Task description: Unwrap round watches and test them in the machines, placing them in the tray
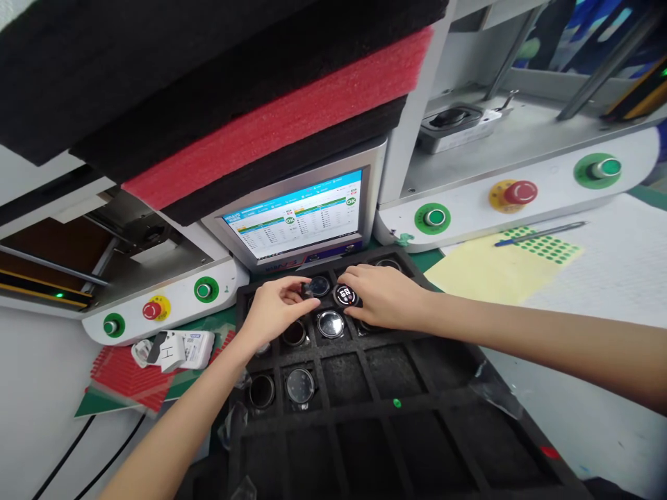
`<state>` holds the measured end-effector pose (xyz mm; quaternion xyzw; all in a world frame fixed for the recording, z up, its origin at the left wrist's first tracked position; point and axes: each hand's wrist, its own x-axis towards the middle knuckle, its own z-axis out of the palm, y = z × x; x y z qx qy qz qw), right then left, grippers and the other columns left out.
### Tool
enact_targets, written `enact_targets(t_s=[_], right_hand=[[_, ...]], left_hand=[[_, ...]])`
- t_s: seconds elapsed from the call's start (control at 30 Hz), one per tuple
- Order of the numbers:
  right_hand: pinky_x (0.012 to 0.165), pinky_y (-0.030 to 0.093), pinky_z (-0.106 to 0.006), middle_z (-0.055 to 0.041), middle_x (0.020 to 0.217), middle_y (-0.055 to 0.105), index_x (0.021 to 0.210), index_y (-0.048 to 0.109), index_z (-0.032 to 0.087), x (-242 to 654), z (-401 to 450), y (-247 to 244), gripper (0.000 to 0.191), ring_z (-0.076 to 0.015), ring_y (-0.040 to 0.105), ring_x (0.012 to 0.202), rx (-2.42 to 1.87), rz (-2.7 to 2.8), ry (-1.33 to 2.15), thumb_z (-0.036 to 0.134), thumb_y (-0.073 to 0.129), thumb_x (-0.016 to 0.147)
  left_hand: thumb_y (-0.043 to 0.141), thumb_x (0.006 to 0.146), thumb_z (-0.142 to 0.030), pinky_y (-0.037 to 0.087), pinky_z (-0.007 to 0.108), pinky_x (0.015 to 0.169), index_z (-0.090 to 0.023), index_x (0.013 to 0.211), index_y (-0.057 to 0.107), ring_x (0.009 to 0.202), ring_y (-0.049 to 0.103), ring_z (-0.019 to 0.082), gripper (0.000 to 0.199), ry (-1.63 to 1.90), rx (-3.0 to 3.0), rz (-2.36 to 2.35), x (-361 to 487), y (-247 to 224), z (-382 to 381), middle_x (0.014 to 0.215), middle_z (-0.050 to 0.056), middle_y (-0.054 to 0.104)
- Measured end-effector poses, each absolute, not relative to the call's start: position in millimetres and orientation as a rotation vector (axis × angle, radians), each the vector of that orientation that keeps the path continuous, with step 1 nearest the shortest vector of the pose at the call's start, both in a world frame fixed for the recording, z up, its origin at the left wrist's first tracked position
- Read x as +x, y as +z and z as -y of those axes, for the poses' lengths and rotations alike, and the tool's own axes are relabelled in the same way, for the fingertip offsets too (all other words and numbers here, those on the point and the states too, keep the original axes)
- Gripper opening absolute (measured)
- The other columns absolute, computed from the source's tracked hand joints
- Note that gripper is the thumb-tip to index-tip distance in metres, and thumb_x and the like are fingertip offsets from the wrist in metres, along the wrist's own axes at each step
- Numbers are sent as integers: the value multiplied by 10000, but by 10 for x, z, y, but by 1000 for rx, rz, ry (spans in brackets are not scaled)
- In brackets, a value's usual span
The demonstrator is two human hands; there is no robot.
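Note:
A black foam tray [372, 371] with square compartments holds several round watch faces. My right hand [383, 297] grips a watch with a lit display [346, 296] above the tray's back rows. Just left of it, my left hand [278, 309] has its thumb and fingers curled at a dark round watch [318, 286]; the fingertips are partly hidden, so the hold is unclear. A shiny round watch [330, 324] lies in the compartment below the hands. Two more watches, one dark [261, 391] and one greyish [300, 385], rest in the row nearer me.
A monitor [297, 219] stands behind the tray. Machine panels with green buttons [435, 218] and red knobs [520, 193] flank it. Yellow paper [495, 267] with green stickers and a pen [542, 234] lies right; a white box [195, 349] sits left. Black and red foam [292, 118] juts overhead.

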<state>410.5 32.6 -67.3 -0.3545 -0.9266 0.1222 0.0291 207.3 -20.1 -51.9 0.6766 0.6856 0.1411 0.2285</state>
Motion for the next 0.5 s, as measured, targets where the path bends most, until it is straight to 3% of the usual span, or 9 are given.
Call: enact_targets(t_s=[0.13, 0.27, 0.37, 0.43, 0.5], right_hand=[[862, 549, -396, -124, 1063, 695, 1039, 675, 108, 4081, -374, -685, 255, -285, 658, 1038, -1076, 2871, 412, 242, 727, 827], [809, 570, -368, -105, 1025, 713, 1020, 697, 119, 4034, -351, -753, 265, -271, 683, 982, -1078, 2832, 414, 257, 752, 801], [833, 578, -363, -94, 1088, 720, 1088, 701, 158, 4196, -322, -774, 398, -275, 684, 1020, -1060, 2754, 362, 285, 819, 730], [850, 574, -360, -89, 1113, 727, 1093, 716, 195, 4467, -404, -738, 432, -274, 690, 1027, -1115, 2659, 293, 284, 854, 693], [746, 559, -335, -110, 998, 756, 934, 762, 193, 4813, -630, -646, 241, -253, 721, 895, -1289, 2491, 186, 301, 836, 732]], left_hand=[[711, 790, -216, 588, 286, 786, -116, 1065, 659, 860, 735, 191, 297, 551, 1839, -1768, 1935, -655, 294, 979, 94, 768], [769, 712, -167, 523, 375, 984, -156, 1079, 689, 1062, 687, 230, 376, 563, 1949, -1716, 1903, -765, 412, 1126, 96, 743], [811, 658, -199, 475, 381, 1053, -221, 1116, 697, 1170, 636, 240, 472, 539, 2051, -1722, 1764, -696, 520, 1236, 60, 711], [771, 713, -235, 474, 365, 1051, -247, 1054, 717, 1163, 641, 230, 345, 542, 2066, -1848, 1498, -557, 569, 1224, 34, 720], [628, 847, -239, 503, 377, 996, -216, 950, 724, 1062, 683, 229, 142, 576, 2000, -2133, 1080, -358, 559, 1099, 55, 758]])
